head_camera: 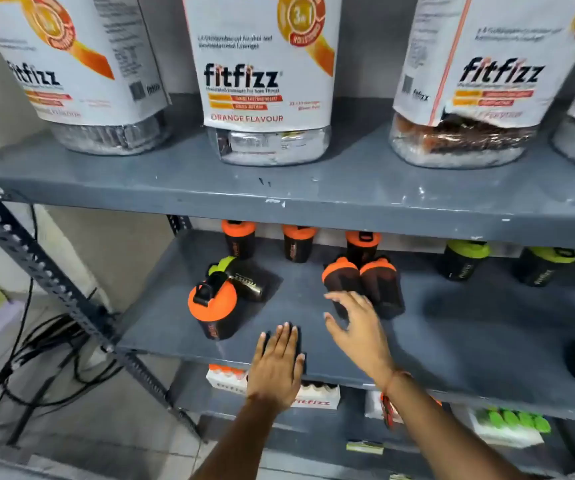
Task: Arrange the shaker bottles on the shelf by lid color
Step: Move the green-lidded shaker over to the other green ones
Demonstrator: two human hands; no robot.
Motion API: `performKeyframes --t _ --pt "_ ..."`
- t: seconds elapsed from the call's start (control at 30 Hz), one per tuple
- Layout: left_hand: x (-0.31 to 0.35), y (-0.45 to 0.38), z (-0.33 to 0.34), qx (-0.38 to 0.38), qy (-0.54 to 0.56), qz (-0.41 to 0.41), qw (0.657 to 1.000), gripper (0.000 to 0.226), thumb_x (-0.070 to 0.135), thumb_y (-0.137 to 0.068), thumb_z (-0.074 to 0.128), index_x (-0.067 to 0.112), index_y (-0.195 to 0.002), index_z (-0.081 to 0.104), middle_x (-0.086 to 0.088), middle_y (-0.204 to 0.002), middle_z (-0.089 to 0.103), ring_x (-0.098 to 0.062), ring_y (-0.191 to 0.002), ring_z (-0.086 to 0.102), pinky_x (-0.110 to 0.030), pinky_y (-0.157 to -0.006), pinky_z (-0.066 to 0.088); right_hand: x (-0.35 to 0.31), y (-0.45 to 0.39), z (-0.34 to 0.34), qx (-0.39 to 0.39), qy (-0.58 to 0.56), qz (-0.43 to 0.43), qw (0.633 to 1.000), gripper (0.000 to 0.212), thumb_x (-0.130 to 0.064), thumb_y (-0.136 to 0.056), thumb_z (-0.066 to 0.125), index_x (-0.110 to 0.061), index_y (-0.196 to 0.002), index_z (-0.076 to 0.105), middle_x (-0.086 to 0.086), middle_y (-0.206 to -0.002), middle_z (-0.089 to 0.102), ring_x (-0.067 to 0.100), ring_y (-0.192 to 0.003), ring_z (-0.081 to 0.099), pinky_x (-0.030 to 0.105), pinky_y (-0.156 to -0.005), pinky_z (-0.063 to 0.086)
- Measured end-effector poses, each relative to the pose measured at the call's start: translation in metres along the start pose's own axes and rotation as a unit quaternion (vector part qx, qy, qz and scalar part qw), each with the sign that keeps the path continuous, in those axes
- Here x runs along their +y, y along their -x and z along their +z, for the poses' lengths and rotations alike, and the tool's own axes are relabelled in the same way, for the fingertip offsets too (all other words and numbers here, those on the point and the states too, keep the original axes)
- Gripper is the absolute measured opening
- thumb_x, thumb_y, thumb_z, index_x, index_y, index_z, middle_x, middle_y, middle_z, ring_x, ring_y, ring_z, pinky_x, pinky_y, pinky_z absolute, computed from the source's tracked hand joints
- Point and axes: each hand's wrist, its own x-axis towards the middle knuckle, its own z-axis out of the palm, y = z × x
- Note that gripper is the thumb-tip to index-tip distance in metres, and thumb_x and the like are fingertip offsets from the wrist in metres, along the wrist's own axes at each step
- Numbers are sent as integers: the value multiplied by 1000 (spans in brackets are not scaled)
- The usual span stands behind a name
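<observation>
The left hand (276,367) lay flat and open, empty, over the grey metal shelf (314,344) edge. The right hand (357,327) spread open, holding nothing, just before two lying orange-lidded black shaker bottles (362,285). Green-lidded black shaker bottles (463,259) stood rightward.

You see a scuffed, matt grey painted metal shelf (314,188), glossy orange-lidded black plastic shaker bottles (213,310), and clear plastic jars (265,81) with paper labels.

three fitfizz jars (265,81) on the upper shelf; black cables (36,362) on the floor
</observation>
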Motion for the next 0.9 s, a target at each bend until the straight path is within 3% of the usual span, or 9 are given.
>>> performKeyframes --t 0.1,0.27,0.4,0.7,0.8,0.9 --pt "-5 -2 2 1 4 -4 1000 56 40 -96 30 12 -143 37 -8 -148 40 -21 -138 33 -42 -111 9 -12 -33 21 -85 15 -19 996 41 -26 -85 70 -20 -126 63 3 -123 65 23 -116 57 32 -100 44" --pt "-11 -5 -2 -19 12 22 1000 57 41 -95 31 12 -144 34 -8 -149 37 -20 -140 27 -41 -111 10 -41 -89 60 -251 89 -29 963 71 -40 -82 72 -16 -144 46 12 -142 56 31 -131 51 41 -109 40" --pt "-16 -7 1 -19 15 40 999 57 42 -97 30 12 -145 33 -7 -152 33 -18 -142 23 -40 -112 7 -61 -121 89 -280 117 -28 952 83 -44 -79 74 -13 -148 39 17 -144 53 35 -132 51 43 -105 44" --pt "-19 -8 5 -6 3 53 999 57 43 -98 24 13 -145 32 -7 -151 36 -19 -142 23 -40 -112 4 -71 -149 124 -327 186 -28 926 78 -47 -63 86 -7 -123 56 16 -124 64 37 -114 62 41 -84 52" --pt "-18 -8 4 -10 1 55 998 60 45 -98 15 12 -145 33 -8 -149 39 -20 -141 26 -40 -112 4 -69 -147 127 -322 175 -10 930 75 -47 -63 87 -8 -121 58 16 -121 65 37 -111 63 36 -75 46" --pt "-18 -8 3 -15 -9 53 998 55 43 -98 26 11 -140 41 -9 -143 48 -21 -137 35 -41 -111 8 -66 -145 128 -307 161 10 938 69 -45 -65 86 -10 -117 59 15 -118 66 37 -109 64 34 -71 43"
